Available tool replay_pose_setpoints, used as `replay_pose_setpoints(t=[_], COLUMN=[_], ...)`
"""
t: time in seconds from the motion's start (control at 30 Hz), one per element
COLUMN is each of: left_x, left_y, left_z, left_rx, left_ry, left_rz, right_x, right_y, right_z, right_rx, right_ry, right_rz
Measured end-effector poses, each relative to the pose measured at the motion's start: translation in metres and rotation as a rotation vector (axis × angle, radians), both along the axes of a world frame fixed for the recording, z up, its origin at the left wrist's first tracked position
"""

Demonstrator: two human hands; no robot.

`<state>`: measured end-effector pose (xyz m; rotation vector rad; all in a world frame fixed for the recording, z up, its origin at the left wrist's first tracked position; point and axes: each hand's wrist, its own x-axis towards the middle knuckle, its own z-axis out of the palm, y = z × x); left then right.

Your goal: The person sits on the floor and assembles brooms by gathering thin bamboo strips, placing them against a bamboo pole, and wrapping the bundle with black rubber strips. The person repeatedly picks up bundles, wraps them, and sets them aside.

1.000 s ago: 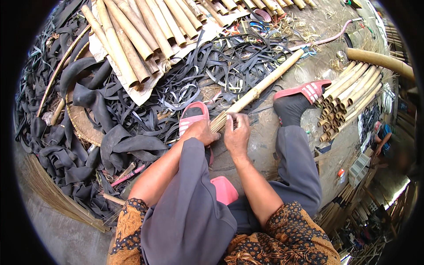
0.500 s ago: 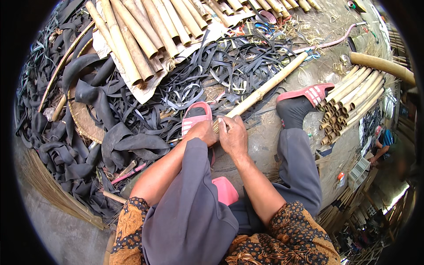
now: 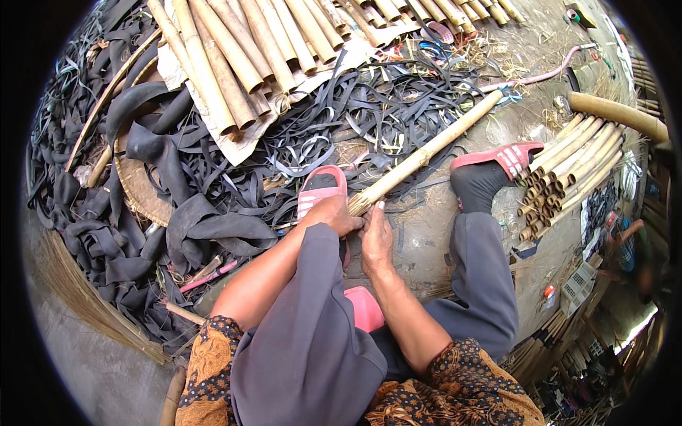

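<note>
A bamboo pole [image 3: 426,150] slants from a blue tie at its far right end down to my hands, its near end looking split or bristly. My left hand [image 3: 334,215] is closed at that near end, beside the pink sandal [image 3: 324,190] on my left foot; my knee hides part of the wrist. Just right of it, my right hand [image 3: 377,240] has its fingers curled in by the pole's lower end, thumb up. Whatever the right fingers pinch is hidden. Black rubber strips [image 3: 383,99] lie tangled beyond the pole.
Cut bamboo tubes [image 3: 249,42] lie on a pale sheet at the far left. Black rubber pieces [image 3: 153,153] heap on the left. A bamboo bundle [image 3: 568,167] lies right of my other sandal [image 3: 497,157]. A pink object [image 3: 365,309] sits between my legs. Another person [image 3: 625,245] is at far right.
My right hand has dropped off the top of the pole to just below its near end, turning thumb upward. My left hand remains at the end. The view has shifted slightly.
</note>
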<state>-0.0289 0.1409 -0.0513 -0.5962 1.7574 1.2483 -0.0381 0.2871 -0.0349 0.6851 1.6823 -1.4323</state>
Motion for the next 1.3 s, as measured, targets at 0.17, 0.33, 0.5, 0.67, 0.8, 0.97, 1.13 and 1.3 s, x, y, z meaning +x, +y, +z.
replay_pose_setpoints(t=[0.17, 0.33, 0.5, 0.67, 0.8, 0.97, 1.13, 1.3], left_x=[-0.007, -0.009, -0.005, -0.003, -0.008, -0.011, -0.009, -0.007], left_y=[-0.006, -0.01, -0.008, -0.008, -0.01, -0.014, -0.011, -0.011], left_z=[0.011, 0.017, 0.009, 0.006, 0.008, 0.01, 0.012, 0.012], left_rx=[0.112, 0.19, 0.21, 0.17, -0.058, -0.132, -0.182, -0.181], left_ry=[-0.013, -0.119, -0.066, 0.049, 0.044, 0.022, 0.029, 0.044], left_rz=[0.029, 0.102, 0.136, 0.079, -0.204, -0.193, -0.193, -0.178], right_x=[-0.034, -0.036, -0.016, -0.014, -0.035, -0.088, -0.129, -0.121], right_y=[-0.001, 0.006, 0.006, 0.008, 0.008, -0.023, -0.1, -0.147], right_z=[-0.019, -0.027, -0.027, -0.034, -0.025, -0.005, -0.038, -0.078], right_rx=[-0.385, -0.68, -0.69, -0.513, -0.125, 0.351, 0.175, 0.285], right_ry=[-0.113, -0.318, -0.317, -0.21, 0.106, 0.821, 0.665, 0.957], right_rz=[-0.544, -0.539, -0.459, -0.269, -0.118, 0.278, 0.748, 1.144])
